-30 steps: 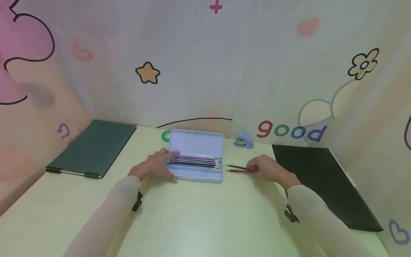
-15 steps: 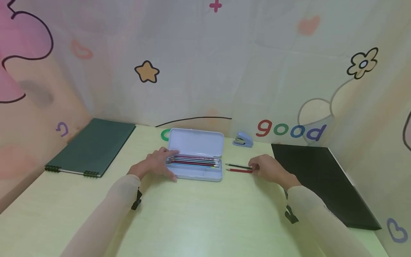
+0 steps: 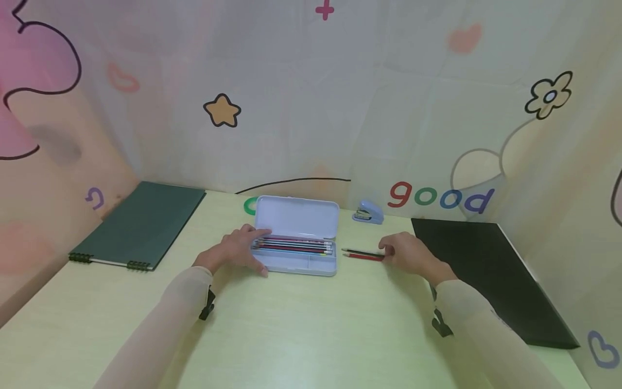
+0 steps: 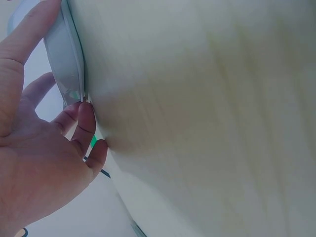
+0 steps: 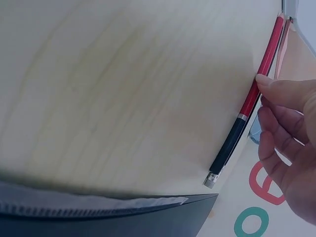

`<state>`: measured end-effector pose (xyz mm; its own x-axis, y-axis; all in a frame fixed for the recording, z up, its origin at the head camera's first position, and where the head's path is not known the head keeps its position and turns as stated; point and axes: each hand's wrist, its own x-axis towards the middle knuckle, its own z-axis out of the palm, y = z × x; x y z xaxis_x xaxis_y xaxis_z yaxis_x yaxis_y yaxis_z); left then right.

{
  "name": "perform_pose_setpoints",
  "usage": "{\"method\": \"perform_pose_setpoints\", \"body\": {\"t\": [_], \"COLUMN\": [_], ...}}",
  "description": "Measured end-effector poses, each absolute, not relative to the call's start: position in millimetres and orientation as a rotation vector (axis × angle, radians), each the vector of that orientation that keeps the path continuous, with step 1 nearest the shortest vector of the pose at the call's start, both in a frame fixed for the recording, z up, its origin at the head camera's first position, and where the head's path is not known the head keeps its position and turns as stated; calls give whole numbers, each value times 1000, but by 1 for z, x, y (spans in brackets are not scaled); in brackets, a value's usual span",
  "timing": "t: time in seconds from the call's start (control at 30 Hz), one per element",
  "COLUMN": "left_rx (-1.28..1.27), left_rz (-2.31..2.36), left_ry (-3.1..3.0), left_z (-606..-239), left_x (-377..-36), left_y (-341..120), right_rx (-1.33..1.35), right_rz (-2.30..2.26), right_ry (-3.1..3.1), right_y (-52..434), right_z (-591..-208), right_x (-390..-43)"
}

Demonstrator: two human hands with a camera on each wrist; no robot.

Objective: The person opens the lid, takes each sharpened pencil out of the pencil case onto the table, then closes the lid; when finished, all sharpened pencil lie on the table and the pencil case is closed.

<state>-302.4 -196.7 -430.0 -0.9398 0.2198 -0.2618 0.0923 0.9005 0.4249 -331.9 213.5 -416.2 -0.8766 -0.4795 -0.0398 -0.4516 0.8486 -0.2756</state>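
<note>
Left hand (image 3: 235,248) grips the left end of the open pencil case (image 3: 284,262), thumb and fingers spread; right hand (image 3: 409,253) pinches red pencil (image 5: 269,49), alongside dark pencil (image 3: 358,252), just right of case.

The red pencil (image 3: 362,257) has swung in towards the dark pencil (image 3: 362,252), so the clear gap that lay between them a second ago has narrowed to a sliver, and its tip now sits slightly farther from the case (image 3: 286,263) than the dark one's. The right hand (image 3: 410,255) has shifted a little away from the case, uncovering more of the dark pencil.
</note>
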Motion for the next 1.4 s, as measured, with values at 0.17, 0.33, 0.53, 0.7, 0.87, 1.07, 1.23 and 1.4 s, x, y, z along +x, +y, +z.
{"method": "perform_pose_setpoints", "body": {"t": [0.17,0.33,0.53,0.7,0.87,1.07,1.23,1.4], "left_rx": [236,240,238,237,233,237,250,269], "left_rz": [587,592,603,605,607,600,591,581], "left_ry": [2765,2769,2767,2767,2770,2780,2784,2787], "left_z": [-430,-430,-430,-430,-430,-430,-430,-431], "left_x": [-302,-301,-301,-301,-301,-301,-301,-301], "left_y": [-197,-196,-196,-196,-196,-197,-196,-196], "right_rx": [-735,-747,-758,-755,-744,-791,-808,-923], "right_rz": [-396,-401,-408,-414,-482,-602,-661,-695], "right_ry": [2928,2913,2898,2892,2897,2866,2784,2717], "right_y": [212,210,209,207,194,158,120,87], "right_z": [-416,-417,-417,-414,-409,-400,-397,-398], "right_x": [-333,-334,-335,-337,-339,-338,-335,-331]}}
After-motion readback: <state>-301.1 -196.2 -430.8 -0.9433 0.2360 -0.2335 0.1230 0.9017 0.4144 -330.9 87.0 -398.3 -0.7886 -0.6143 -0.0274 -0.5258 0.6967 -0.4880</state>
